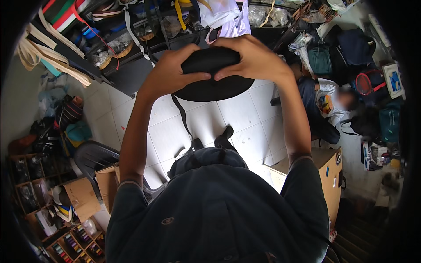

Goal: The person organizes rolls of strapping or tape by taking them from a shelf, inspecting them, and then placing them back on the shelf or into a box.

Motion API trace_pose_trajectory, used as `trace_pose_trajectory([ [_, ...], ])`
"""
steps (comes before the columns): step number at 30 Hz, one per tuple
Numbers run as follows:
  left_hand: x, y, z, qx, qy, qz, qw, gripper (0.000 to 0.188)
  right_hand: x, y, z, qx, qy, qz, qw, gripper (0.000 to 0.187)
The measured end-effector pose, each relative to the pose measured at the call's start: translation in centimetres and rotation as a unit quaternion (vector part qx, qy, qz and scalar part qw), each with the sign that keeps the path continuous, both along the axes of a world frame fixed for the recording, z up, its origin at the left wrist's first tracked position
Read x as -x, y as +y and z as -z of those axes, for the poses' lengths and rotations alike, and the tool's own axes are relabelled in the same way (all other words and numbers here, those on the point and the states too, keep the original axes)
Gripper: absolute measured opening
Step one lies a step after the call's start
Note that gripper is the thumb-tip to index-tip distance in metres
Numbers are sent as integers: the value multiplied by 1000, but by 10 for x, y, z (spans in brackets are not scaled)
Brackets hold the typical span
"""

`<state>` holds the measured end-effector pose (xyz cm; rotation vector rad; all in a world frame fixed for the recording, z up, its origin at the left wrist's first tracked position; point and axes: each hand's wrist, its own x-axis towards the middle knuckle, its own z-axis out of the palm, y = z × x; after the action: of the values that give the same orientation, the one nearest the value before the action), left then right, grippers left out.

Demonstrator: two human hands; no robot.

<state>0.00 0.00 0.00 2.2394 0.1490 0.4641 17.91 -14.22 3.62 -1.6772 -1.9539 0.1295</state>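
Both my hands are raised in front of me, gripping a black rounded piece [215,90] from its two sides. It looks like soft fabric, with a smaller oval part above a wider curved part; its exact kind I cannot make out. My left hand [172,70] curls round its left end, the thumb pressed along the front. Around the right end wraps my right hand [253,56], its thumb nearly meeting the left one. Below the piece hangs a narrow black strap [180,111]; whether it is joined to the piece cannot be seen.
A dark shelf rack [125,74] with straps and plastic bags stands ahead. At right, a person [326,103] sits low among several bags. A wooden cabinet [326,175] is near my right arm, a black chair [94,158] and thread-spool compartments [70,241] on the left.
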Motion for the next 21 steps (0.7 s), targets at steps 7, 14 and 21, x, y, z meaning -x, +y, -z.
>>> trace_pose_trajectory([
  [7, 9, -15, 46, 160, -133, -133, 969, 47, 3, -14, 36, -75, 186, 70, 977, 29],
  [14, 10, -42, 88, 424, -222, -197, 856, 51, 14, -17, 85, -238, 638, 80, 728, 37],
  [21, -3, -35, 75, 464, -295, -215, 807, 56, 41, -22, 127, -195, 726, 88, 654, 45],
])
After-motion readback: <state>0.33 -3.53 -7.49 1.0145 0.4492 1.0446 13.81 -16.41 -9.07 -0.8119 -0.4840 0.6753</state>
